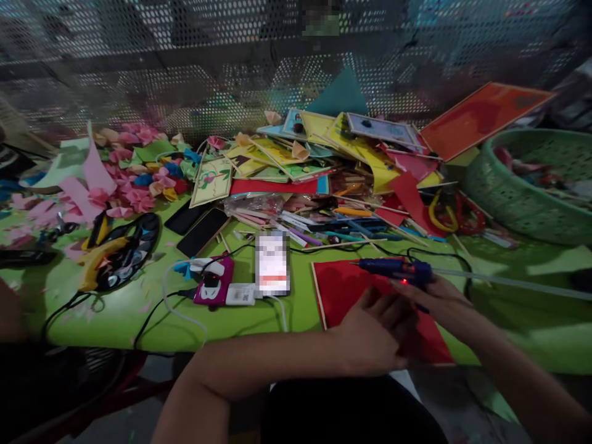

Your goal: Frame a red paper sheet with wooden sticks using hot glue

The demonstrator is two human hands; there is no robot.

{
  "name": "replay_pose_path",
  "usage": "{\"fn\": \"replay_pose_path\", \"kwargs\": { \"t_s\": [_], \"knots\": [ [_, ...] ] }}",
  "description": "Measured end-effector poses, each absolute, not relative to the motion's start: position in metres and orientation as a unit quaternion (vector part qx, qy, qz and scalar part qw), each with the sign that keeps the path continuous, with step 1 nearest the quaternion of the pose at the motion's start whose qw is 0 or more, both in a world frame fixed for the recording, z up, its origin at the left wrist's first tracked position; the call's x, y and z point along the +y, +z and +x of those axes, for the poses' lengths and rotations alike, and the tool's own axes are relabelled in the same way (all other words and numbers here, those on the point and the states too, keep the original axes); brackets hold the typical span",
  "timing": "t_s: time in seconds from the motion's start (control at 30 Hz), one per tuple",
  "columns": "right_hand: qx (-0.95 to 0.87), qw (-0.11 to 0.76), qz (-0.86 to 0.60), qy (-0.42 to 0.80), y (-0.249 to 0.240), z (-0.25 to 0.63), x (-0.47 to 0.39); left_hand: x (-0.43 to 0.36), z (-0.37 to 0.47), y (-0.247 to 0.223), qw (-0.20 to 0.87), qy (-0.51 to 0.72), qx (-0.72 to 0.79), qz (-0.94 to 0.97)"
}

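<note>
A red card (345, 283) with pale stick edging along its left side lies near the table's front edge. My left hand (377, 330) rests over the card's right half. Its fingers are bent together and the tips are in shadow, so what they hold is hidden. Above the card, my right hand (441, 302) is wrapped round a blue glue gun (393, 269) with a small red light. The nozzle points left over the card's top edge, and a long translucent glue stick (509, 282) sticks out of its back.
Framed cards (277, 157) are heaped behind pens and sticks. Scissors (444, 213) lie beside a green basket (522, 191). Pink paper flowers (134, 166) spread at left. A lit phone (272, 262), a pink power strip (213, 280), dark phones (203, 231) and cables lie on the green table (124, 320).
</note>
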State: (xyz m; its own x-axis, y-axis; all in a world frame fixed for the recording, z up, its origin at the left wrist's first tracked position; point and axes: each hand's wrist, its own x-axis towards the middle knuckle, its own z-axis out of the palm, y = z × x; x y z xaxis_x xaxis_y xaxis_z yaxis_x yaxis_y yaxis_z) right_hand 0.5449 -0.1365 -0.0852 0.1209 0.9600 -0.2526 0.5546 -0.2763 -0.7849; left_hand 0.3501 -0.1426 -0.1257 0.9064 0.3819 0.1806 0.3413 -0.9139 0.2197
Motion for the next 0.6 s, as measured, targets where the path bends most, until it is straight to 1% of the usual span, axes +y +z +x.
{"fn": "replay_pose_path", "kwargs": {
  "t_s": [0.1, 0.23, 0.4, 0.6],
  "knots": [
    [-0.550, 0.253, -0.682, 0.410, -0.086, 0.537, -0.132, -0.143, 0.352, -0.132, 0.093, 0.121, 0.188, 0.970],
    [-0.587, 0.230, -0.677, 0.379, -0.084, 0.530, -0.128, -0.139, 0.354, -0.133, 0.094, 0.122, 0.186, 0.971],
    [-0.590, 0.184, -0.698, 0.362, -0.086, 0.532, -0.126, -0.137, 0.351, -0.133, 0.104, 0.139, 0.175, 0.969],
    [-0.587, 0.170, -0.706, 0.358, -0.085, 0.534, -0.126, -0.138, 0.349, -0.131, 0.109, 0.141, 0.177, 0.968]
  ]
}}
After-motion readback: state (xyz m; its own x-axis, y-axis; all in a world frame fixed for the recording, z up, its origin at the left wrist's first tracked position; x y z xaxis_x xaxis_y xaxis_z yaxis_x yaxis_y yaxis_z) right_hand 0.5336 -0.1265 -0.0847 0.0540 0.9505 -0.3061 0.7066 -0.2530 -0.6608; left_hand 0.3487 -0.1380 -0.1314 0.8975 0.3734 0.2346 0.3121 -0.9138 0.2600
